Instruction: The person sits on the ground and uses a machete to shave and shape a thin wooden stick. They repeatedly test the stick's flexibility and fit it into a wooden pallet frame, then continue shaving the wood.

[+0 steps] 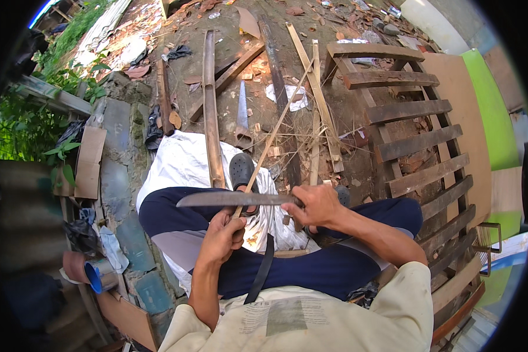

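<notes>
My right hand (318, 205) is closed round the handle of a machete (232, 199). Its long dark blade points left and lies across a thin bamboo strip (271, 139). Below the blade, my left hand (223, 236) grips the near end of this strip, which slants up and away to the right. The blade appears to touch the strip just above my left fingers. Between my knees a white sack (173, 157) is spread on the ground. A split bamboo length (212, 111) rests with its near end on the sack.
A handsaw (242, 108) lies beyond my feet. Loose wooden slats (317, 94) and thin twigs are strewn to its right. A slatted wooden rack (413, 111) stands along my right side. At left runs a low block wall (116, 167), with a blue container (94, 276) beside it.
</notes>
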Motion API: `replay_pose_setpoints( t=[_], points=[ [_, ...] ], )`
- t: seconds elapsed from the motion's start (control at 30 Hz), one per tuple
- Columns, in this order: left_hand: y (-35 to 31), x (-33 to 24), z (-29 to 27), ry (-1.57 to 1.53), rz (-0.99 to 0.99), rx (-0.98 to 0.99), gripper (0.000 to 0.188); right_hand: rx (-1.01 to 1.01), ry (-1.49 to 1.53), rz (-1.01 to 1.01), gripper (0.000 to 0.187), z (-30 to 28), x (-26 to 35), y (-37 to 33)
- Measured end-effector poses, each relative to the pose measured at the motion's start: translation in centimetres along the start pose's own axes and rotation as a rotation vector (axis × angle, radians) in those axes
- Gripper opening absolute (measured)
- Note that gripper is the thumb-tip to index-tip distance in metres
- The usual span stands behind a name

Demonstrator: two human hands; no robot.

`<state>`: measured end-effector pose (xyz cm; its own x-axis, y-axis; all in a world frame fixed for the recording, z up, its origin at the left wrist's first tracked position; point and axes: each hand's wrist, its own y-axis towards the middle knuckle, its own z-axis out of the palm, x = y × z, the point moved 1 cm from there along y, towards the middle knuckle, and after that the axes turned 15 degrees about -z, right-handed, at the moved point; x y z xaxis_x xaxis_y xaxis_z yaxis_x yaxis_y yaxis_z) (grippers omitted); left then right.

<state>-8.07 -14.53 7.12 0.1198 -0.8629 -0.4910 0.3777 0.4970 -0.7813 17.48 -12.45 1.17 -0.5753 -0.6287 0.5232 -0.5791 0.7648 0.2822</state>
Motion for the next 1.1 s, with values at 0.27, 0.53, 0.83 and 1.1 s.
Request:
replay_pose_setpoints(
  t=[0.27, 0.53, 0.83, 1.1],
  points=[
    [-0.3, 0.3, 0.4, -0.076, 0.004, -0.087, 0.043, 0.020, 0.009, -0.057, 0.051, 0.2, 0.5, -0.4],
    [0.3, -0.2, -0.3, -0.102, 0.001, -0.067, 0.051, 0.041, -0.092, -0.042, 0.052, -0.2, 1.1, 0.0],
    [1.1, 0.1, -0.9, -0.095, -0.052, -0.062, 0.064, 0.024, -0.095, -0.008, 0.057, 0.0, -1.7, 0.0],
    [0.9, -0.8, -0.4, -0.084, 0.040, 0.009, 0.067, -0.026, -0.156, -0.007, 0.057, 0.6, -3.5, 0.2]
  ],
)
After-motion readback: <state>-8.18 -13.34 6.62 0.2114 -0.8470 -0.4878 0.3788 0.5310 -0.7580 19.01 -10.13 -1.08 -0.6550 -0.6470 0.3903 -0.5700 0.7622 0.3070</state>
